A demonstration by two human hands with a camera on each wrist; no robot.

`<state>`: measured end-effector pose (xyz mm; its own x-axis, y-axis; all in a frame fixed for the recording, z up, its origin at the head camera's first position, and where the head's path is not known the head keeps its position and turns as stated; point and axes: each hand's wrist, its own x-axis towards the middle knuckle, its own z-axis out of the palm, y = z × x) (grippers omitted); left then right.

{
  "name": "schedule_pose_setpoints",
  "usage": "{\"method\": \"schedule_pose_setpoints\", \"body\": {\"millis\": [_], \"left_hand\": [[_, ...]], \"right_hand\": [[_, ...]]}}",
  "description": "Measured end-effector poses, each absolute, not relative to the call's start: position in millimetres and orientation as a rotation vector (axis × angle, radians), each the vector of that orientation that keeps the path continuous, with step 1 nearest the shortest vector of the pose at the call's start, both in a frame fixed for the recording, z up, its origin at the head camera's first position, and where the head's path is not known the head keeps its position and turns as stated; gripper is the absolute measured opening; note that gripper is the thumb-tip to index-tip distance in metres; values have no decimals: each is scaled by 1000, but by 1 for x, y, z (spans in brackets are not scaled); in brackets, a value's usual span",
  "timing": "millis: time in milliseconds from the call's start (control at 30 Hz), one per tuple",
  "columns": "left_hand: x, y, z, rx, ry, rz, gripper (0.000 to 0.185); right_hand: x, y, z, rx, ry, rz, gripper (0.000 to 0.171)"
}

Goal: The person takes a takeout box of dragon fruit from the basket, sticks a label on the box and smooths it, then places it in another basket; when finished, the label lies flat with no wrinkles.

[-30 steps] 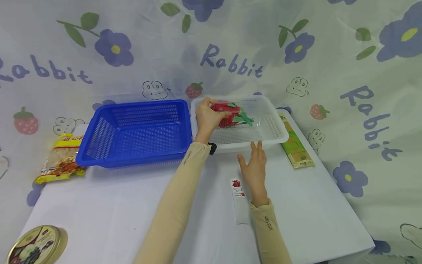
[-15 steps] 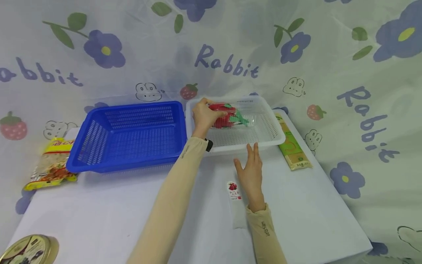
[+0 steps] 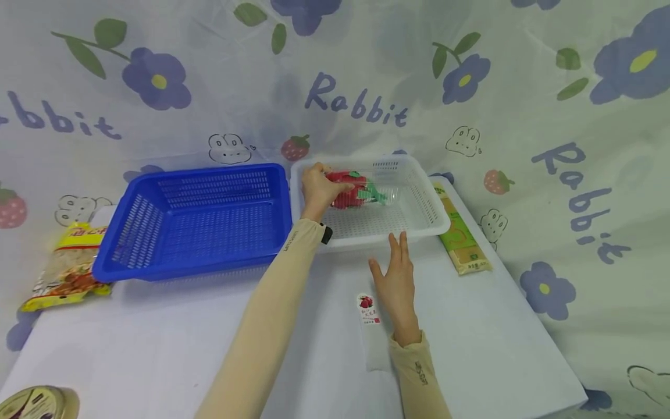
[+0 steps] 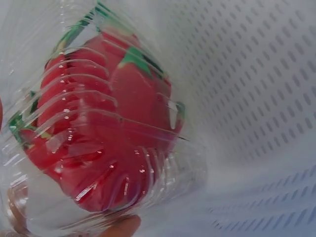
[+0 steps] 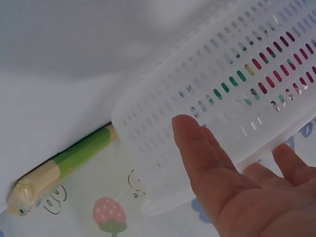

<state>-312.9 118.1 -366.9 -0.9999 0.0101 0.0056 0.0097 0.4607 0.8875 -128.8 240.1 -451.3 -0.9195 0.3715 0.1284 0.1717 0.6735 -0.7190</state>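
Inside the white basket [image 3: 387, 230] my left hand [image 3: 320, 189] grips one end of a clear plastic box with a red dragon fruit [image 3: 352, 187] in it. Close up in the left wrist view, the ribbed clear plastic lies over the dragon fruit [image 4: 113, 113] with its green tips, and one fingertip [image 4: 123, 226] shows at the lower edge. My right hand [image 3: 399, 285] is before the basket's front wall, fingers straight and apart, holding nothing. In the right wrist view it is beside the perforated wall of the white basket [image 5: 163, 158]; whether it touches cannot be told.
A blue basket [image 3: 220, 230] stands left of the white one, with a yellow food bag [image 3: 68, 267] at its far left. A green noodle packet [image 3: 460, 233] lies at right. A white labelled strip [image 3: 373, 331] and a round gold tin [image 3: 34, 404] are nearer.
The head view has turned a little, so the baskets, bag and tin sit further left and lower. My left hand keeps its grip on the dragon fruit box; my right hand stays before the basket.
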Motion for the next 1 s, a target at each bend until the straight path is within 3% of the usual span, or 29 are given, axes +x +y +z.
{"method": "schedule_pose_setpoints", "body": {"millis": [567, 767, 1000], "left_hand": [[-310, 106, -343, 134, 2714, 1149, 69], [-308, 102, -353, 141, 2620, 1039, 83], [-308, 101, -364, 159, 2496, 969, 80]], "right_hand": [[-129, 241, -446, -424, -2629, 1114, 74], [-129, 240, -447, -427, -2649, 1087, 74], [-130, 238, -449, -467, -2627, 1106, 69]]}}
